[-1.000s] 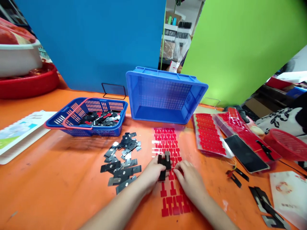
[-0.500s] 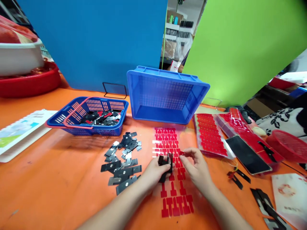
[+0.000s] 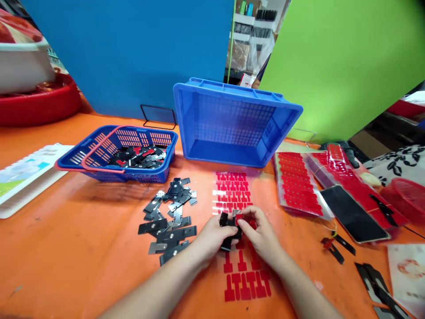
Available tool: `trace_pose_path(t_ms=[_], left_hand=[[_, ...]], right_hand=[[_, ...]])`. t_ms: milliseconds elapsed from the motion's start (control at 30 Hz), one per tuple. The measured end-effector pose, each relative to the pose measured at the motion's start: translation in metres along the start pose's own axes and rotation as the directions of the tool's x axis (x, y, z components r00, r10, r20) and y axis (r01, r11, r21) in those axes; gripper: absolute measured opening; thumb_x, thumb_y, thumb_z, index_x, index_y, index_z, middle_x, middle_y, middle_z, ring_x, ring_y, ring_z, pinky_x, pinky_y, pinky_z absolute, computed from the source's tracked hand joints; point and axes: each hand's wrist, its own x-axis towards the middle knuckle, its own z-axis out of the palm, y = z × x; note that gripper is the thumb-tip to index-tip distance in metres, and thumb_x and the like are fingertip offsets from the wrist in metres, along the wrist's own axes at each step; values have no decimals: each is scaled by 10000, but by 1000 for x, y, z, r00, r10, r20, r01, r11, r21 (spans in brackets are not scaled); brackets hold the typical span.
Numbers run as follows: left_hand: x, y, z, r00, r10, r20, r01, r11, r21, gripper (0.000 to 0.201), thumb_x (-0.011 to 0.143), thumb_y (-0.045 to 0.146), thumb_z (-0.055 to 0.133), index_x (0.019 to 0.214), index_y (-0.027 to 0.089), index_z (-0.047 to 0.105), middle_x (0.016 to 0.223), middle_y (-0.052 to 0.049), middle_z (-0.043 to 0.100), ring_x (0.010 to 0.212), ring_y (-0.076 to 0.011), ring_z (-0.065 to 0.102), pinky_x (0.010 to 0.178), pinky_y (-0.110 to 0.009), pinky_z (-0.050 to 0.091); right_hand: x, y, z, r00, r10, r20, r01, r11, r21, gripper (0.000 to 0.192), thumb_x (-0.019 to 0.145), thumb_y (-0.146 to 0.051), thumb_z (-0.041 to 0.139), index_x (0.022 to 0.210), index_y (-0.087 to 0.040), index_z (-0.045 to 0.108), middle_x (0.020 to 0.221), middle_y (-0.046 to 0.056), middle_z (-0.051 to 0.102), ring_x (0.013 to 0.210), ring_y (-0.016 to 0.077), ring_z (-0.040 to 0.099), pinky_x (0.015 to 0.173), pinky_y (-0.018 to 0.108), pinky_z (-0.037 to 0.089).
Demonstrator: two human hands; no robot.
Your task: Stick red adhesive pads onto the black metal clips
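Holding a small black part just above the orange table, your left hand has its fingers clamped on the piece from the left side. Your right hand meets it from the right, thumb and forefinger pinched together on a small red sticker that sits against the part's upper right corner. Both hands hover over the clear sheet of red T-shaped stickers, which lies flat beneath them. Just left of your left hand lies a loose heap of black and silver parts. Farther left stands the blue basket with more parts in it. Behind the sheet the big blue crate rests tipped toward you. To the right lie 2 more sticker sheets and a phone.
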Motion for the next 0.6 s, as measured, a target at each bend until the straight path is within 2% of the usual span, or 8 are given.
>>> trace_pose_path(t_ms=[367, 600], left_hand=[[1, -1, -2, 999, 2, 42, -2, 1000, 6, 296, 599, 181, 645, 887, 149, 587, 727, -26, 591, 604, -123, 575, 630, -281, 473], [1, -2, -3, 998, 12, 62, -13, 1000, 15, 221, 610, 177, 633, 825, 147, 594, 700, -25, 592, 600, -122, 572, 630, -280, 478]], right_hand=[[-2, 1, 1, 1000, 5, 4, -5, 1000, -25, 117, 770, -196, 491, 886, -209, 493, 861, 19, 560, 812, 160, 540, 743, 310, 434], [-2, 2, 2, 1000, -4, -5, 4, 999, -36, 122, 764, -190, 492, 883, -210, 499, 860, 20, 566, 811, 162, 543, 747, 313, 436]])
